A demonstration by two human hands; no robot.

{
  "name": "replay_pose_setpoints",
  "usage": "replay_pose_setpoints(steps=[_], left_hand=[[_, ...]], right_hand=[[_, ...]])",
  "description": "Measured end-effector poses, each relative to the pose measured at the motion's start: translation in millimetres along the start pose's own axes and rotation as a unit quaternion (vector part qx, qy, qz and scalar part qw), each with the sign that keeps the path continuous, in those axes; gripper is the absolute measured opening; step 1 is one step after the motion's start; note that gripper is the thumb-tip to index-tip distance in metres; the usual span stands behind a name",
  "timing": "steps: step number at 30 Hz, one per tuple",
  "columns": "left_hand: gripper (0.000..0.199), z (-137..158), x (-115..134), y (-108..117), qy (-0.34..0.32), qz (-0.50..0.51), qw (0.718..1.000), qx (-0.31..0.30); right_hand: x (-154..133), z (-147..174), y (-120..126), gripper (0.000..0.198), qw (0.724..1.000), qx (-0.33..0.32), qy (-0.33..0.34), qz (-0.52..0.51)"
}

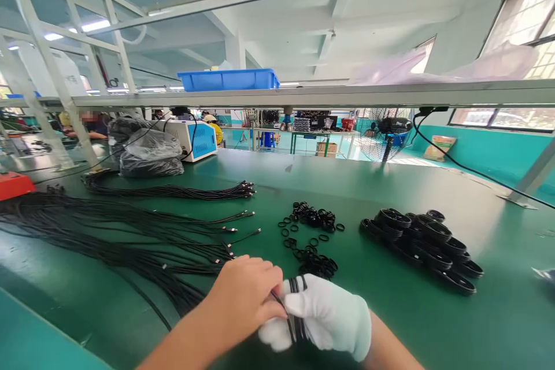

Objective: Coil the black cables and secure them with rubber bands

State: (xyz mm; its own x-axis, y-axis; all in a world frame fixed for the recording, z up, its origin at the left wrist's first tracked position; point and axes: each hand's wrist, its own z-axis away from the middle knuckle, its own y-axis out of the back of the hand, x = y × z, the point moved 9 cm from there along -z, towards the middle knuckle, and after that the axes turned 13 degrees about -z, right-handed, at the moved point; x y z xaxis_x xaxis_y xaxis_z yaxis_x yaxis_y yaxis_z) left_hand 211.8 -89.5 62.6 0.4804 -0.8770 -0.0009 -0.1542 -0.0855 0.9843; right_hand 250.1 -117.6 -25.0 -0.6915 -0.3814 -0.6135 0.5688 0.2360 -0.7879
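A thin black cable (298,326) is looped in several turns around the fingers of my right hand (332,315), which wears a white glove and is closed on it. My bare left hand (243,295) pinches a stretch of the same cable beside the gloved fingers. Both hands are close together over the green tabletop. Left of them lie many long black cables (143,237) with their plug ends pointing right. Just beyond my hands are small black rings (318,260) in a loose heap, with another heap behind. Coiled black cables (427,243) are stacked at the right.
A further cable bundle (186,189) lies behind the loose ones. Grey plastic bags (151,153) and a white-and-blue machine (202,140) stand at the back left. Overhead, a shelf (312,95) carries a blue tray (229,80). A fan (385,133) stands beyond the table.
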Motion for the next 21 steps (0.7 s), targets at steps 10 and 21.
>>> replay_pose_setpoints(steps=[10, 21], left_hand=[[0.026, 3.4, -36.2, -56.3, 0.074, 0.295, 0.952, -0.042], [0.03, 20.7, -0.8, -62.1, 0.063, -0.136, 0.989, 0.017]], right_hand=[[16.6, -10.9, -16.2, 0.041, 0.992, -0.057, 0.002, -0.109], [-47.0, 5.8, 36.0, 0.052, 0.949, 0.175, 0.222, -0.138]])
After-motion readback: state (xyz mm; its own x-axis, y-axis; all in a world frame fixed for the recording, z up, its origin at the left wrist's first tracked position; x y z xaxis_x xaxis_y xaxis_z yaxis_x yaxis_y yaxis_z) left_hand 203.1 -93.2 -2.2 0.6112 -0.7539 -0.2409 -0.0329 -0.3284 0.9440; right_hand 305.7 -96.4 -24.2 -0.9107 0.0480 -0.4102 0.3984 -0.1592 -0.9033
